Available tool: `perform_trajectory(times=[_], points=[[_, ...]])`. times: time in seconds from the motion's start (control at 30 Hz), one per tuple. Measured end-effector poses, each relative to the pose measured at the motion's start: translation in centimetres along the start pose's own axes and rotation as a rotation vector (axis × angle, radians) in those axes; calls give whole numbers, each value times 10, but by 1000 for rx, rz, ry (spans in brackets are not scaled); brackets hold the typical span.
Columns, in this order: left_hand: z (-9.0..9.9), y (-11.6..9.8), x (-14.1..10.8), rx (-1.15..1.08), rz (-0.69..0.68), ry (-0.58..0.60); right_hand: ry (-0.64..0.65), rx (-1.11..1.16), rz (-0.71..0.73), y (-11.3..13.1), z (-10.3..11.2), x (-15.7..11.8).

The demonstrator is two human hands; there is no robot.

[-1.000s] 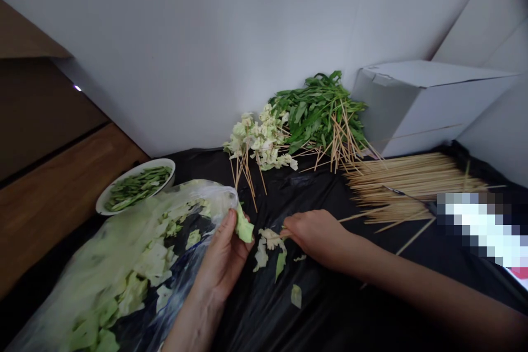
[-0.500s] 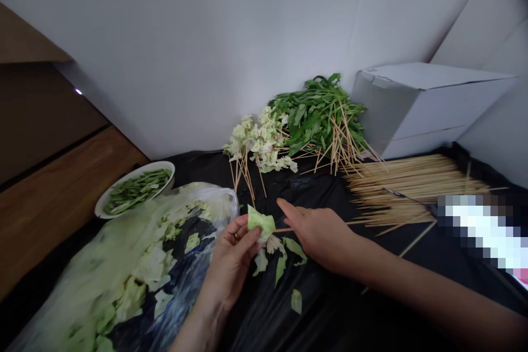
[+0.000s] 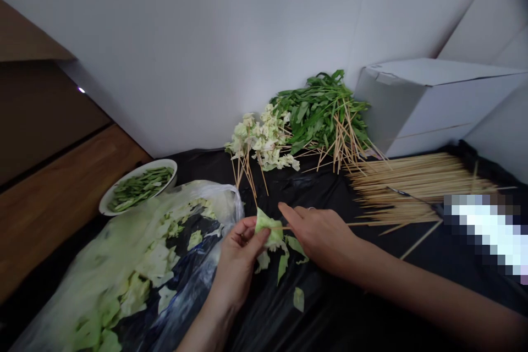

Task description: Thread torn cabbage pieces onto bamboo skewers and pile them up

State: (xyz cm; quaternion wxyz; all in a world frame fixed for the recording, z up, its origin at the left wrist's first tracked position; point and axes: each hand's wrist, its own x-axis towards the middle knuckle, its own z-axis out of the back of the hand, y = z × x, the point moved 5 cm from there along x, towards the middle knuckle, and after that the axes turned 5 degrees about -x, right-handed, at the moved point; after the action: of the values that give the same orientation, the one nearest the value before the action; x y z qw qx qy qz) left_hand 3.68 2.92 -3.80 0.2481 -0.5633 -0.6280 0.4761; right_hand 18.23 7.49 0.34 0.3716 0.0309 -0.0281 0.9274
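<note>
Between the thumb and fingers of my left hand (image 3: 243,253) is a pale green cabbage leaf piece (image 3: 270,229). My right hand (image 3: 319,236) is closed round a thin wooden skewer (image 3: 285,227), whose near end meets the leaf; its far end comes out behind the hand to the right. Whether the tip passes through the leaf is hidden. Loose cabbage scraps (image 3: 282,267) lie just below the hands on the black plastic sheet (image 3: 264,330). To the left, a clear plastic bag (image 3: 119,247) holds many torn cabbage pieces (image 3: 134,292).
A white bowl of cut green beans or stems (image 3: 103,203) stands at the left. Skewered cabbage (image 3: 264,140) and leafy greens on skewers (image 3: 317,110) lie against the wall. Many bare skewers (image 3: 421,176) are spread at the right, before a white box (image 3: 457,110).
My left hand has pushed the cabbage leaf slightly right, closer to my right hand, so less skewer shows between them. The view has shifted a little.
</note>
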Motion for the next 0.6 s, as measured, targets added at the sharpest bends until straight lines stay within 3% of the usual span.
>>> perform_trajectory(times=[0.13, 0.3, 0.6], points=[[10, -4, 7, -126, 5, -104, -96, 104, 48, -5, 16, -1], [13, -9, 9, -219, 7, -110, -209, 72, 23, -19, 27, -2], [10, -10, 8, -233, 5, -85, -188, 59, 25, -16, 24, -4]])
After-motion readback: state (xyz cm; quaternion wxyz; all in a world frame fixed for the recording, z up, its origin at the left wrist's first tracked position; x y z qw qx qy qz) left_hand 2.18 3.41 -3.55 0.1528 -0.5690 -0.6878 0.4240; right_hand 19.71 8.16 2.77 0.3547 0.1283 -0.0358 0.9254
